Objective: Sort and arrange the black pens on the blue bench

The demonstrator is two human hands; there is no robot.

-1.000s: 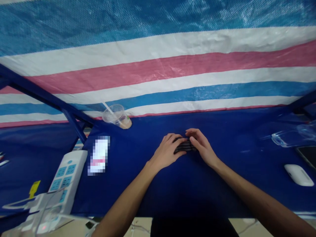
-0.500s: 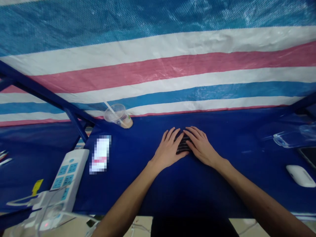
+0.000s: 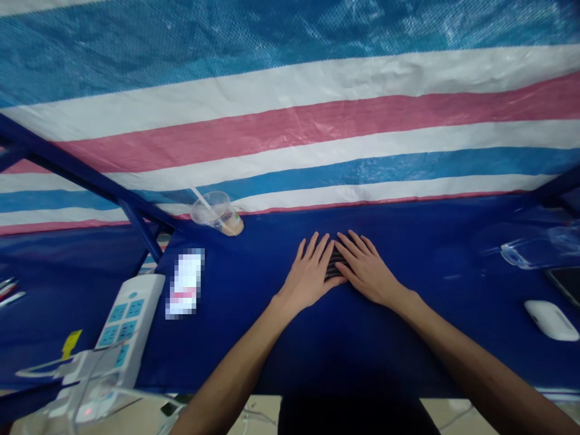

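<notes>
A small black item with fine lighter stripes (image 3: pixel 334 266) lies on the blue tabletop (image 3: pixel 421 235), mostly covered by my two hands; its kind cannot be made out. My left hand (image 3: pixel 310 272) rests palm down over its left side, fingers stretched out and slightly spread. Over the right side lies my right hand (image 3: pixel 367 269), also palm down with extended fingers. The thumbs and index fingers of both hands nearly meet, framing the strip of the item that shows between them.
At the left are a pixelated bright phone-like rectangle (image 3: pixel 185 284), a white power strip (image 3: pixel 131 320) with plugs and cables, and a plastic cup (image 3: pixel 217 211) with a straw. A white case (image 3: pixel 550 320) and clear bottle (image 3: pixel 528 251) lie right. Striped sheeting (image 3: pixel 290 133) hangs behind.
My right hand has slid slightly left, closer to my left hand, so less of the black item shows between them. The fingers of both hands have straightened a little.
</notes>
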